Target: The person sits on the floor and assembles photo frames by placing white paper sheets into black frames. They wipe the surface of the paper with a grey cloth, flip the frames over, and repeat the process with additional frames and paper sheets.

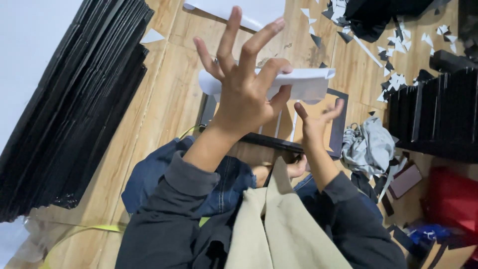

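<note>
My left hand (pixel 244 79) is raised above the floor with fingers spread, and its thumb and forefinger pinch a curled white strip of paper (pixel 308 82). My right hand (pixel 316 119) hovers lower and to the right with fingers apart, holding nothing, just above a black picture frame (pixel 338 124) lying on the wooden floor. The frame's near edge rests by my knees. I sit in jeans with a beige apron over my lap.
A tall stack of black frames (pixel 74 109) leans at the left. More black frames (pixel 438 114) stand at the right. White and black paper scraps (pixel 393 45) litter the floor at the back. A grey cloth (pixel 368 144) lies right of the frame.
</note>
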